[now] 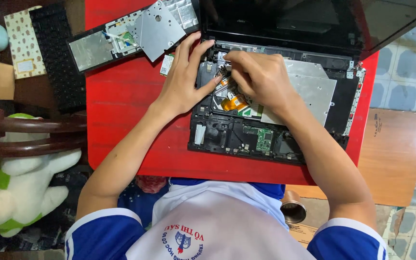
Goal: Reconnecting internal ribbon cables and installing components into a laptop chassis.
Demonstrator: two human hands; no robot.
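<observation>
Red worktop (121, 110) at frame centre, bearing opened black laptop chassis (270, 110). Left hand (184, 79) spread flat, fingers extended, braced on chassis's left edge. Right hand (258, 77) curled, fingertips pinched on small metal part (223, 67) near hinge, wrist bent downward.

head view, straight down, close overhead

Raised screen (285, 19) behind open chassis (314, 91)
</observation>
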